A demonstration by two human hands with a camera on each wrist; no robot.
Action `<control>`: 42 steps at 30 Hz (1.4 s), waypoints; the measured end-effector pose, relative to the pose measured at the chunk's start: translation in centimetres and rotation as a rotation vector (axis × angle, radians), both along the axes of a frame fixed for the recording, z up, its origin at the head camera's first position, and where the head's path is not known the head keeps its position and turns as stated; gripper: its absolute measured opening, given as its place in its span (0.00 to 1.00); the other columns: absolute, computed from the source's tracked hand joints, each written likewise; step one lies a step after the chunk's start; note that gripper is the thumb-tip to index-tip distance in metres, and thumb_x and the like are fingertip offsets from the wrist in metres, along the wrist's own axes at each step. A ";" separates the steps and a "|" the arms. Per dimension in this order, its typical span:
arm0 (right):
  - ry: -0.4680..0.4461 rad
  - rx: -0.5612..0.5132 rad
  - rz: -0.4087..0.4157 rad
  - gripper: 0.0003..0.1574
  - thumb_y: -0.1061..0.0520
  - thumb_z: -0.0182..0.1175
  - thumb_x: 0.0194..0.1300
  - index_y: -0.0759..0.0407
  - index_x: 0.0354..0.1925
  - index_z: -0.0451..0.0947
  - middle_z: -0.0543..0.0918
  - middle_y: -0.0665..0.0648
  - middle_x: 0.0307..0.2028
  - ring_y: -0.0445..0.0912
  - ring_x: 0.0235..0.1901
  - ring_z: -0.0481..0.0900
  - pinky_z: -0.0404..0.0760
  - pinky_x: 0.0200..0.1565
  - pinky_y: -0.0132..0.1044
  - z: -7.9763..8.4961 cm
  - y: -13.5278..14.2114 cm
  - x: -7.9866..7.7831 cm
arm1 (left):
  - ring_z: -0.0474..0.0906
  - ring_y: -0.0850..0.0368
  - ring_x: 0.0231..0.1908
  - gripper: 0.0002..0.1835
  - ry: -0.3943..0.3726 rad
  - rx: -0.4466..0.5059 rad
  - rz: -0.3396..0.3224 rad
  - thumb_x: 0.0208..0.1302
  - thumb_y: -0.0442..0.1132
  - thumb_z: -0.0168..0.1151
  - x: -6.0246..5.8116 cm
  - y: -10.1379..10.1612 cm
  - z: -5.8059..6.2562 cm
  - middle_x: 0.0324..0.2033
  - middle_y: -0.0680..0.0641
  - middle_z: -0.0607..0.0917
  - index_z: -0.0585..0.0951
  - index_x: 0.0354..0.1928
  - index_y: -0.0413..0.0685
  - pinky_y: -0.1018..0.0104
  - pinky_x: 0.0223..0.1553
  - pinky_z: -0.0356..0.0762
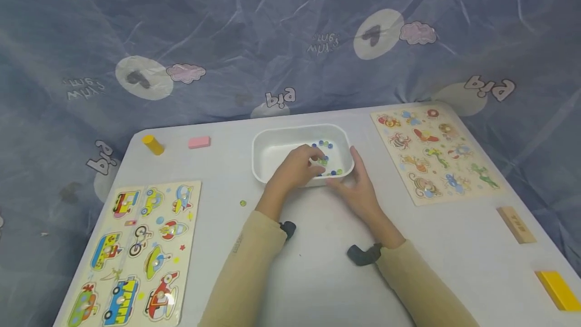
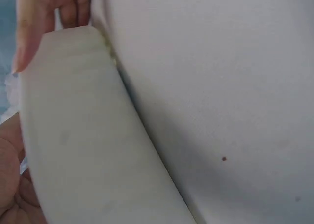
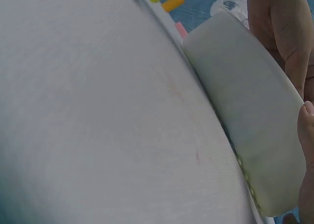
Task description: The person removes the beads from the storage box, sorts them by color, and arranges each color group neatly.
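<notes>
A white plastic basin (image 1: 277, 155) holds several blue and green glass marbles (image 1: 330, 146), gathered at its right end. My left hand (image 1: 295, 166) reaches over the near rim into the basin, fingers bent down around some marbles; I cannot tell whether any is pinched. With the thumb at the near rim and fingers along the right outer wall, my right hand (image 1: 358, 188) holds the basin's right corner. That thumb (image 2: 29, 47) laps over the rim in the left wrist view. A loose green marble (image 1: 243, 203) lies on the table left of the basin.
Wooden picture puzzles lie on both sides: a vehicle board (image 1: 192, 226) at left, an insect board (image 1: 399, 165) at right. A yellow cylinder (image 1: 153, 145) and pink block (image 1: 199, 142) stand behind left. A wooden block (image 1: 516, 224) and yellow block (image 1: 559, 290) line the right edge.
</notes>
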State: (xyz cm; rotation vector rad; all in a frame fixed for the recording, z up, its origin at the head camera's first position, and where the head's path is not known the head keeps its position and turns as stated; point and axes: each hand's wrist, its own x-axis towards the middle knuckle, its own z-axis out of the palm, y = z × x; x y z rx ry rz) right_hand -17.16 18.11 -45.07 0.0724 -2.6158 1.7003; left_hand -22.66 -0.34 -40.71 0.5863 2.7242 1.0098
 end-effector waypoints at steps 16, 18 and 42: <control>0.066 0.032 -0.010 0.63 0.37 0.69 0.51 0.27 0.71 0.36 0.45 0.39 0.73 0.46 0.74 0.44 0.47 0.71 0.54 -2.5 0.4 -1.2 | 0.77 0.61 0.40 0.10 -0.113 -0.122 -0.068 0.59 0.43 0.66 -2.5 2.2 -0.5 0.40 0.54 0.85 0.84 0.43 0.55 0.66 0.48 0.75; 0.072 0.046 -0.005 0.64 0.38 0.68 0.51 0.27 0.71 0.35 0.45 0.40 0.74 0.47 0.75 0.43 0.47 0.71 0.55 -2.5 0.4 -1.2 | 0.77 0.60 0.40 0.10 -0.129 -0.126 -0.065 0.59 0.43 0.66 -2.7 2.3 -0.6 0.40 0.55 0.86 0.85 0.43 0.55 0.65 0.50 0.74; 0.031 0.002 0.021 0.64 0.45 0.68 0.55 0.42 0.74 0.36 0.45 0.48 0.75 0.49 0.75 0.40 0.44 0.71 0.54 -0.5 0.1 -0.2 | 0.78 0.64 0.34 0.08 -0.150 -0.144 -0.149 0.55 0.46 0.68 -3.6 3.6 -2.0 0.31 0.59 0.86 0.86 0.37 0.57 0.66 0.49 0.75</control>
